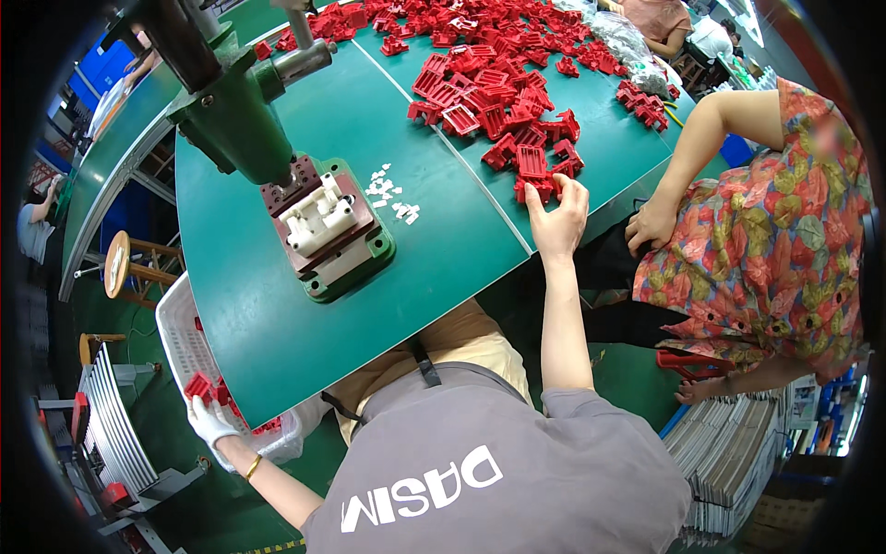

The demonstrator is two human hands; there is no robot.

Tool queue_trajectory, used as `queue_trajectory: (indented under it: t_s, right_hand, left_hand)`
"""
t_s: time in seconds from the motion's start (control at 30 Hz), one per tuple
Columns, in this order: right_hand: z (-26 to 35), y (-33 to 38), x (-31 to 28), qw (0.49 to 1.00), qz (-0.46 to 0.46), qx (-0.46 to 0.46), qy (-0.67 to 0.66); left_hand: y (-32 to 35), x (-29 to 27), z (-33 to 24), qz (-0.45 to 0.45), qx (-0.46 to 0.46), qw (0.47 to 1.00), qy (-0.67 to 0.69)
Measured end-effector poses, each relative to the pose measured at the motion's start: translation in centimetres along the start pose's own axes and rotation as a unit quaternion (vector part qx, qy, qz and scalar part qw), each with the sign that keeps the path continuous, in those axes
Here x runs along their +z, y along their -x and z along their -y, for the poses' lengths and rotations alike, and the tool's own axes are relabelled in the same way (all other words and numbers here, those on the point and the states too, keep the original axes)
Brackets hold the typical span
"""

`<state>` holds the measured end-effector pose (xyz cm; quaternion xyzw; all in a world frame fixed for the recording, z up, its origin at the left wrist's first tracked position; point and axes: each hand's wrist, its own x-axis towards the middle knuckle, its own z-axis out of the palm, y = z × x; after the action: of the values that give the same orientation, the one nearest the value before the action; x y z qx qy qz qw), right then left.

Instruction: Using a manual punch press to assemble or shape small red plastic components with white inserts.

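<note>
Two hands are busy, well apart. At centre right, the right hand [560,219] has thumb and fingers closed about a red block [532,166] at the near end of the pile [475,88] on the green desk [452,277]. At lower left, the gloved left hand [211,425] appears clamped on a red piece [197,386] at the white basket [178,323]. The step in hand seems to be picking up the block while putting the piece in the basket; the next move probably calls for a clean lift free of neighbours and a loosened left grasp. More red pieces lie in the basket, partly hidden by the desk. At upper right sits a clear bag [632,51], its contents hard to tell.
</note>
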<state>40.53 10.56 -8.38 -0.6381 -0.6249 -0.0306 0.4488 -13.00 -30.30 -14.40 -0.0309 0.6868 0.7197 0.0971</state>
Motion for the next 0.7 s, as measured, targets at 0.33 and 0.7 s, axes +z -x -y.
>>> queue_trajectory:
  t_s: [0.33, 0.7]
  right_hand:
    - [-0.9, 1.4, 0.7, 0.991, 0.07, 0.08, -0.087]
    - [6.7, 5.6, -2.4, 0.894, 0.207, -0.153, -0.367]
  left_hand:
    - [3.5, 5.6, 0.3, -0.052, 0.219, 0.949, -0.219]
    - [22.0, 24.1, -4.1, 0.598, 0.195, 0.762, -0.155]
